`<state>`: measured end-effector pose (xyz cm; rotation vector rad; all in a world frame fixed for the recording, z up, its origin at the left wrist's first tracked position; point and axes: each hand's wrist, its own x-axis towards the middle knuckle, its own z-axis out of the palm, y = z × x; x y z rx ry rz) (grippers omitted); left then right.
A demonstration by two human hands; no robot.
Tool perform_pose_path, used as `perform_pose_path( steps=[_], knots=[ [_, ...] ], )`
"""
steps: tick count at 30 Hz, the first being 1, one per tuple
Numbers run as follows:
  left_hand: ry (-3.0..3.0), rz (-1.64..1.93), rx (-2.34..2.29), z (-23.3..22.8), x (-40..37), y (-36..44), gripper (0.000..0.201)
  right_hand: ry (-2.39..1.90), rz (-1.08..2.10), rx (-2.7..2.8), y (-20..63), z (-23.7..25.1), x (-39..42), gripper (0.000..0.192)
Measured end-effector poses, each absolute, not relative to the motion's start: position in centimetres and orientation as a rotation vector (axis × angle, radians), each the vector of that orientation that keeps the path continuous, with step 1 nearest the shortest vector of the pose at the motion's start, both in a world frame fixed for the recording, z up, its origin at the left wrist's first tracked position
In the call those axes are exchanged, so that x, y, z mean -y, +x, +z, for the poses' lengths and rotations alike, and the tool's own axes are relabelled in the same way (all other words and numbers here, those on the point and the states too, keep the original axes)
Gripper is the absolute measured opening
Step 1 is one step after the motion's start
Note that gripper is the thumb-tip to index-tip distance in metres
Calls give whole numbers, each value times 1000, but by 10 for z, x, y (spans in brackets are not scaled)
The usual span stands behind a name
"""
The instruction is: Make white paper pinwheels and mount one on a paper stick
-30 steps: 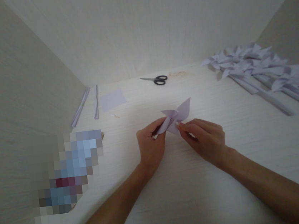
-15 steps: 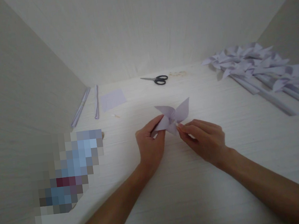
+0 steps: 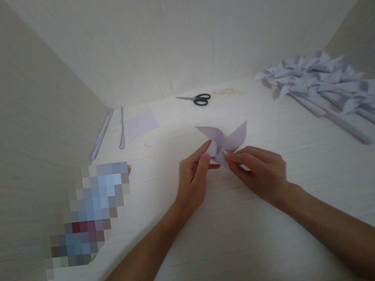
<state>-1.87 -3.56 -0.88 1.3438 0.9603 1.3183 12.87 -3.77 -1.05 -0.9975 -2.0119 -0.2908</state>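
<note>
A pale lilac paper pinwheel (image 3: 237, 137) is held between both hands above the middle of the white surface. My left hand (image 3: 193, 178) pinches its left blade between thumb and fingers. At the pinwheel's centre, my right hand (image 3: 260, 168) has its thumb and forefinger pressed together on a small pale piece, too small to make out. Two blades spread upward and away from me. Fingers partly cover the lower blades.
Black-handled scissors (image 3: 199, 99) lie near the back wall, with small tan bits (image 3: 223, 92) beside them. A paper square (image 3: 142, 124), rolled paper sticks (image 3: 102, 134) and a pixelated object (image 3: 99, 200) are at left. Several finished pinwheels (image 3: 316, 80) are heaped at right.
The pinwheel has shifted slightly right and turned a little. My left hand has moved right and up, its thumb now over the left blade. My right hand stays near the centre.
</note>
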Motion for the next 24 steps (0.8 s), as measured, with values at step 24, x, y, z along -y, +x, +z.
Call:
perform_pose_path(
  steps=[24],
  knots=[
    [1146,1420,-1064,-8,28,-18,25,-958,-263,1920,134,-8,39,11]
  ],
)
